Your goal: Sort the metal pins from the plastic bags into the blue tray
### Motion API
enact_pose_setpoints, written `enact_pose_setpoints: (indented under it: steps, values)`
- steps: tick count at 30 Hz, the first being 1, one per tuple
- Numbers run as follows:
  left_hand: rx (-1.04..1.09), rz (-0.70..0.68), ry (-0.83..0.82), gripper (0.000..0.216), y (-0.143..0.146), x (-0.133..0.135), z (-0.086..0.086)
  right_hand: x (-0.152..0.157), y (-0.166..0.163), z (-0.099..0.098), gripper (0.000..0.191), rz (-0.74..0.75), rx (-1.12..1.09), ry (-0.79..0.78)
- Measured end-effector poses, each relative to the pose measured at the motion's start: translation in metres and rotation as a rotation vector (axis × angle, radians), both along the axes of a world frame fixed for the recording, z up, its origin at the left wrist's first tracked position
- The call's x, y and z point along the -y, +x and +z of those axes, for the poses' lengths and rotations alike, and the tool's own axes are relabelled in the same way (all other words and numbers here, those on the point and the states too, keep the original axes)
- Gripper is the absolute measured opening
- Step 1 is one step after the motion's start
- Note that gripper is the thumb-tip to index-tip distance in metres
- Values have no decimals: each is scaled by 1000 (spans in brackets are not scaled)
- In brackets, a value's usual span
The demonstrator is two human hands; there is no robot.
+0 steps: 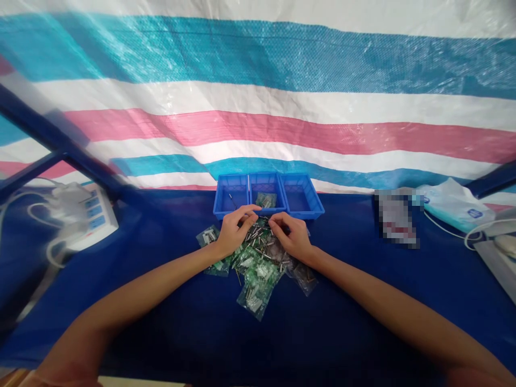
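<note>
My left hand point(236, 230) hovers at the front of the blue bins, thumb and forefinger pinched together. Facing it, my right hand point(293, 234) has its fingers curled in a pinch too. Whatever sits between the fingertips is too small to make out. Below both hands lies a heap of short metal pins or rods point(264, 239), mixed with clear and green-tinted plastic bags point(258, 277). One more bag point(209, 235) rests left of my left hand. A darker clear bag point(304, 278) lies below my right wrist.
Three joined blue bins point(302, 196) stand behind the heap; the middle one holds a small bag point(266, 200), the left one a thin rod point(233, 200). A power strip point(97, 215) with cables is at left, a tissue pack point(457, 207) at right. Striped sheeting point(258, 129) hangs behind.
</note>
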State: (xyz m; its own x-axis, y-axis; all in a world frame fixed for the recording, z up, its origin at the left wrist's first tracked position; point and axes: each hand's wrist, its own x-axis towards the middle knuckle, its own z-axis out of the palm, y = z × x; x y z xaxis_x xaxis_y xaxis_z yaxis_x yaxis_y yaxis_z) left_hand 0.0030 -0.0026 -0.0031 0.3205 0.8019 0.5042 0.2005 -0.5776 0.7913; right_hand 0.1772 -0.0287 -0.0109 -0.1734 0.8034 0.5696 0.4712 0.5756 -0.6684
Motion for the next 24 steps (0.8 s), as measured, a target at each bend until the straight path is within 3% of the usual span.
enact_pose_setpoints:
  steps: [3, 8, 15, 21, 24]
  values:
    - [15, 8, 13, 21, 1, 1, 1, 1, 0, -3, 18, -3, -23, 4]
    - [16, 22, 6, 23, 1, 1, 1, 3, 1, -7, 49, 19, -51, 87]
    - [23, 22, 1, 22, 1, 0, 0, 2, 2, -4, 35, 98, 53, 123]
    - [22, 13, 14, 21, 1, 0, 0, 5, 1, -5, 55, 32, -24, 160]
    - [22, 9, 25, 20, 0, 0, 0, 3, 2, -6, 42, 58, 28, 185]
